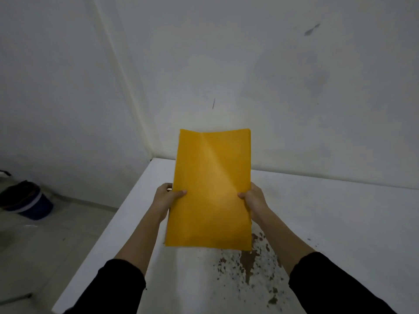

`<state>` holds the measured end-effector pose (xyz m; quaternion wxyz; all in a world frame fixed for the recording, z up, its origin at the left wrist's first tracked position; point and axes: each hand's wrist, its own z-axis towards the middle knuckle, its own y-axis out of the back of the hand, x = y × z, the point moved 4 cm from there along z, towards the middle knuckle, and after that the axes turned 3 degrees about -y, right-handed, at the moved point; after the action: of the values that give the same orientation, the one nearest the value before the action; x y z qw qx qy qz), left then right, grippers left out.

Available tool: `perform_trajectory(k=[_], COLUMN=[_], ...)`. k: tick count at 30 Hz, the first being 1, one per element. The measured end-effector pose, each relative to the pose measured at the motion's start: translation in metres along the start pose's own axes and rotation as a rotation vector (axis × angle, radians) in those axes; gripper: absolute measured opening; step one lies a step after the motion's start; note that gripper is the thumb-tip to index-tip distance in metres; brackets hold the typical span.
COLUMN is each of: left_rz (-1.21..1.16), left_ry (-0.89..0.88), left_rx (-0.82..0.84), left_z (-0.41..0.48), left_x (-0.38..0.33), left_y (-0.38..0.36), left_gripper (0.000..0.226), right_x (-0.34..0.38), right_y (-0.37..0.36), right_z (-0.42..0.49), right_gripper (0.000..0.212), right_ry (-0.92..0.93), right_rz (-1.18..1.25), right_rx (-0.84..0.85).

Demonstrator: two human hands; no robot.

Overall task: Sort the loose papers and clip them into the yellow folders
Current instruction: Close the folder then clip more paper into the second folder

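A closed yellow folder is held upright above the white table, its cover facing me with a diagonal crease across it. My left hand grips its left edge, thumb on the front. At the right edge, my right hand grips it the same way. Both arms wear black sleeves. No loose papers show; whatever is inside or behind the folder is hidden.
The table stands in a corner against white walls, with brown chipped patches on its near surface. On the floor to the left stands a blue bucket lined with a dark bag. The table's left edge runs diagonally below my left arm.
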<state>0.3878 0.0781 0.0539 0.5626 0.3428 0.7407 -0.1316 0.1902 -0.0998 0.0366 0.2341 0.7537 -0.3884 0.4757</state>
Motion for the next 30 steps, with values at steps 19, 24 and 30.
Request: perform_trajectory(k=[19,24,30], left_rz=[0.141,0.271,0.442], left_ry=[0.185,0.141,0.079], left_rx=[-0.006,-0.008,-0.144], left_z=[0.130,0.150,0.159], left_x=[0.051,0.063,0.069], left_y=[0.125,0.129,0.129], left_gripper=[0.032,0.018,0.027], right_x=[-0.030,-0.047,-0.059], right_y=[-0.166,-0.184,-0.201], right_z=[0.112,0.129,0.136], right_gripper=[0.057,0.042,0.045], right_ry=[-0.362,-0.329,-0.274], right_rz=[-0.191,-0.221,-0.340], right_rx=[-0.176,-0.218,-0.255])
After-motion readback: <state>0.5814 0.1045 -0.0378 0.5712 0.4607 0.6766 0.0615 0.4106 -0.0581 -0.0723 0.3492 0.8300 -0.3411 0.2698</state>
